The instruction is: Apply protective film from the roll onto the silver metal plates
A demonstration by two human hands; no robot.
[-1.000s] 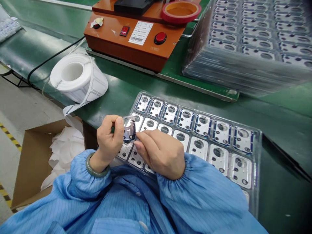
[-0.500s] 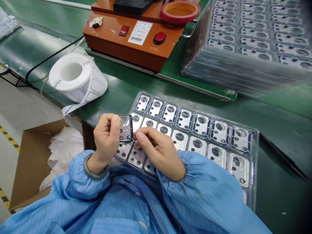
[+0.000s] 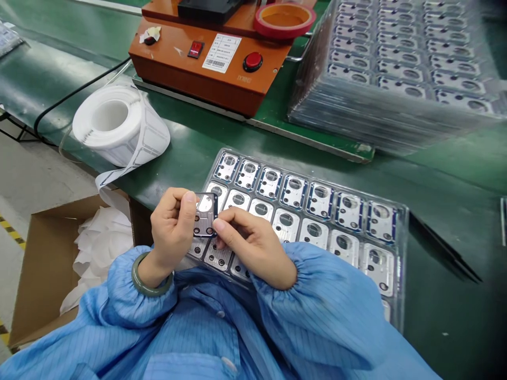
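Observation:
In the head view, my left hand (image 3: pixel 174 220) pinches the left edge of a small rectangular metal plate (image 3: pixel 205 217). The plate has dark blue edging, a large round opening and small dark rings, and is held above a clear plastic tray (image 3: pixel 402 243). My right hand (image 3: pixel 257 243) has its thumb and forefinger closed on the plate's lower right edge. Rows of similar silver plates lie in the tray's pockets; those in the far row show blue borders. My forearms and sleeves cover part of the near rows.
A roll of white labels (image 3: pixel 119 126) trails its strip toward a cardboard box (image 3: pixel 37 269) of crumpled white paper (image 3: pixel 105 240). Behind stands an orange machine (image 3: pixel 178 68) with red tape (image 3: pixel 263 26) on top. Stacked filled trays (image 3: pixel 336 113) are back right; black tweezers (image 3: pixel 439 243) lie right.
My right thumb has come onto the plate's right edge, and the plate is a little more upright. The whole view has shifted slightly, so the surroundings appear farther left.

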